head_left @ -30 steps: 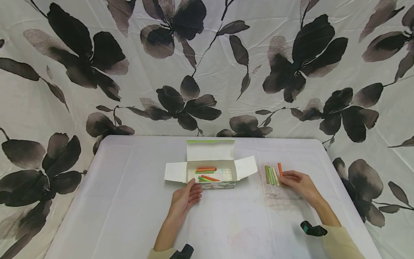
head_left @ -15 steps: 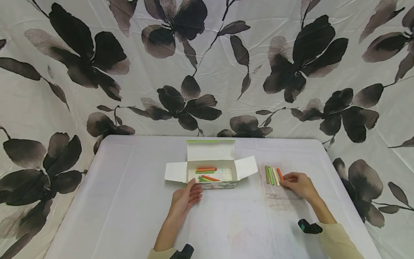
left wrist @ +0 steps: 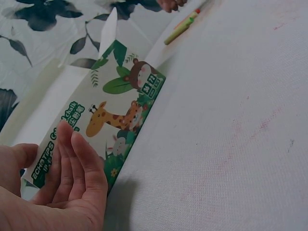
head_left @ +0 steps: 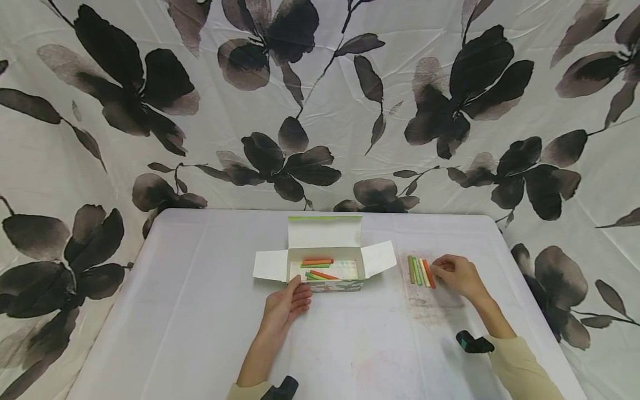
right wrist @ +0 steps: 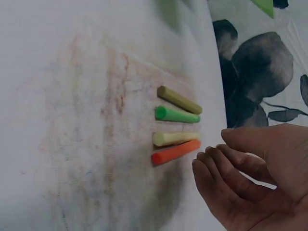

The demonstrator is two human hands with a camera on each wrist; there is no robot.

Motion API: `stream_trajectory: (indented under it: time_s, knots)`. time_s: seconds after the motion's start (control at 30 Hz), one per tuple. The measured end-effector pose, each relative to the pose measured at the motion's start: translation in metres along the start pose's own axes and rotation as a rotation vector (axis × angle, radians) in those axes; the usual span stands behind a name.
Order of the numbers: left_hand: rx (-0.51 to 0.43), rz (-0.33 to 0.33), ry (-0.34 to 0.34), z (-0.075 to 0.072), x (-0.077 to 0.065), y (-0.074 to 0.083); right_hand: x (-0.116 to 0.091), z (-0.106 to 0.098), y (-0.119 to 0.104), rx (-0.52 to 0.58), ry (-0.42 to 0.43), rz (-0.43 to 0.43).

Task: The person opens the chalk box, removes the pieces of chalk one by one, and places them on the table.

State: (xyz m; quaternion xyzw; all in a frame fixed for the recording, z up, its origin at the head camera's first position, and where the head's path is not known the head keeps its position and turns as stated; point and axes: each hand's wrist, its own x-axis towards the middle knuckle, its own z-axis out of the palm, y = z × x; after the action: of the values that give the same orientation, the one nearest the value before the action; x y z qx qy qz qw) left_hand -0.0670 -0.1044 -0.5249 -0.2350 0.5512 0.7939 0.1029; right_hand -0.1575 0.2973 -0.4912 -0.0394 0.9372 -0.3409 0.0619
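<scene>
My left hand holds the near wall of an open white chalk box, its thumb over the rim and its fingers along the printed front. Several orange and green chalk sticks lie inside. On the table to the right, an olive chalk, a green chalk, a pale yellow chalk and an orange chalk form a row. The pale yellow and orange ones lean together at one end. Just right of the orange chalk, my right hand is apart from it, its fingers loosely bent around nothing.
The white-covered table carries smudges of chalk dust, mostly around the row. The box's lid stands raised at the back, and its side flaps spread outward. A floral cloth hangs behind the table.
My right hand has lowered the orange chalk from a raised tilt to lie beside the pale yellow one, then let go and drawn slightly away. My left hand and the box have stayed put.
</scene>
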Motion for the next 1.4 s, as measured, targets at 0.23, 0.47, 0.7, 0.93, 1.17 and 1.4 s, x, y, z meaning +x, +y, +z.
stream_trajectory:
  time_s: [0.23, 0.47, 0.7, 0.93, 1.17, 1.4]
  knots:
    - [0.004, 0.001, 0.012, 0.000, 0.000, 0.001, 0.012, -0.008, -0.025, 0.047, 0.028, -0.079]
    - [0.016, -0.004, 0.016, 0.001, 0.001, 0.000, 0.021, -0.013, -0.051, 0.059, 0.046, -0.174]
    - [0.014, -0.009, 0.019, 0.002, 0.001, 0.000, 0.029, -0.012, -0.082, 0.066, 0.054, -0.271]
    - [0.010, -0.001, 0.008, 0.001, 0.001, 0.000, 0.035, -0.001, -0.108, 0.094, 0.024, -0.287]
    - [0.011, -0.003, 0.013, 0.001, 0.001, -0.001, 0.041, 0.021, -0.125, 0.133, -0.031, -0.369]
    - [0.004, -0.002, 0.006, 0.001, 0.001, 0.000, 0.046, 0.044, -0.136, 0.179, -0.124, -0.430]
